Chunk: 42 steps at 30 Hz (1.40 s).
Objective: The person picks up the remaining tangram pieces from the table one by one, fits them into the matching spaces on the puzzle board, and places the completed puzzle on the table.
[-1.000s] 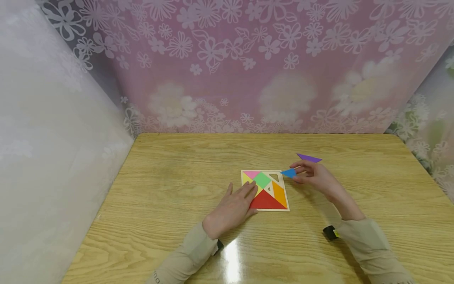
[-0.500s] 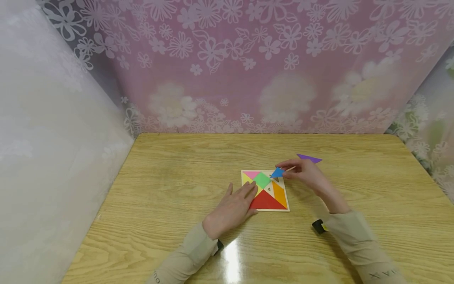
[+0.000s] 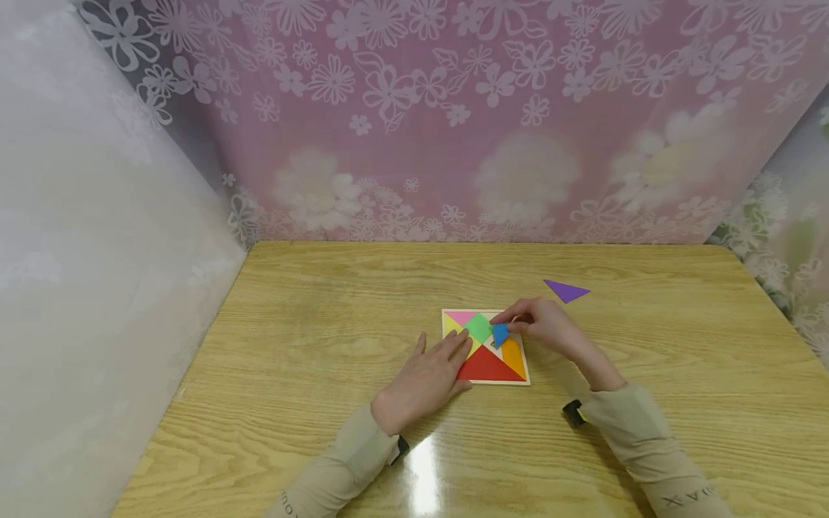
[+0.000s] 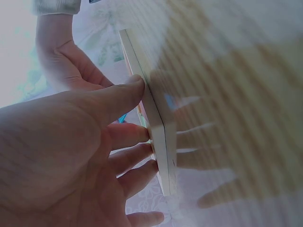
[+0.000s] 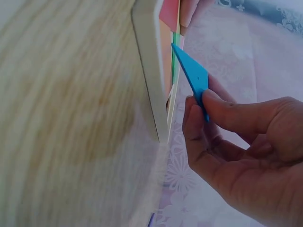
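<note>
A tangram tray with a pale rim lies on the table, holding pink, green, yellow, red and orange pieces. My left hand rests on its left side, fingers extended over the yellow area. In the left wrist view the thumb touches the tray's edge. Above the tray's right half, my right hand pinches a blue triangle between thumb and fingers. The right wrist view shows this blue piece tilted, mostly clear of the tray surface. Part of the upper right recess is hidden behind the right fingers.
A purple triangle lies on the wooden table behind the right hand. A floral curtain hangs along the table's back edge, and a pale sheet stands at the left.
My right hand has moved left from beside the tray to over it, carrying the blue triangle, which has turned so a point faces down toward me. The left hand has stayed put.
</note>
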Tool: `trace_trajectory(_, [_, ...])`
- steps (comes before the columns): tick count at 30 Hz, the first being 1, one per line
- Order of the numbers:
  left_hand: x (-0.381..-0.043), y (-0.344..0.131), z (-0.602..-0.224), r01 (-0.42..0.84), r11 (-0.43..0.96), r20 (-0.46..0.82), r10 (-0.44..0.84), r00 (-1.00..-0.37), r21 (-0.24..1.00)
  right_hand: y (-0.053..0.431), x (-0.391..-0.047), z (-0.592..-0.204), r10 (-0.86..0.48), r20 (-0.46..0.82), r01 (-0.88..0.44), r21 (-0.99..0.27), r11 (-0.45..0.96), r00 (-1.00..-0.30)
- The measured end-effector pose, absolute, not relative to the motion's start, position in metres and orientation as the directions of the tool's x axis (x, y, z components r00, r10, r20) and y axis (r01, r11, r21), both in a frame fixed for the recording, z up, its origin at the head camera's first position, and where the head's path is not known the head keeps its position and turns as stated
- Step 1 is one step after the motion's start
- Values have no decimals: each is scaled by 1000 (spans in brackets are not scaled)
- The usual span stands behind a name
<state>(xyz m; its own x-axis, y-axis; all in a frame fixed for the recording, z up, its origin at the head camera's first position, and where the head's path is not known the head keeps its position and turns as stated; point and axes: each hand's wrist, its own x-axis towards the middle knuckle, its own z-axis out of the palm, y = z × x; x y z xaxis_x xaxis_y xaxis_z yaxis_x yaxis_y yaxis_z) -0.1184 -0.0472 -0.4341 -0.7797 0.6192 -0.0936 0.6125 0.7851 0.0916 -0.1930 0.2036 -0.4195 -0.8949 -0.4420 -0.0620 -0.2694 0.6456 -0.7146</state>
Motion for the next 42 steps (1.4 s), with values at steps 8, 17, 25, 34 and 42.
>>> trace_trajectory(8, [-119,-47,-435,612,785,-88,619,-781,91,194,-194,-420,-476,-79,-294,-696,656,-876])
trace_trajectory(17, [-119,-47,-436,604,790,-94,612,-785,103,183,-193,-422,-390,-66,-233,-707,668,-918])
trace_trajectory(25, [-119,-47,-433,605,789,-96,614,-784,106,179,-193,-422,-364,-66,-231,-664,711,-929])
trace_trajectory(34, [-119,-46,-434,610,788,-88,616,-783,86,178,-194,-423,-384,-92,-248,-621,743,-919])
trace_trajectory(42, [-119,-48,-435,616,784,-77,621,-780,81,173,-195,-420,-386,-133,-249,-570,783,-913])
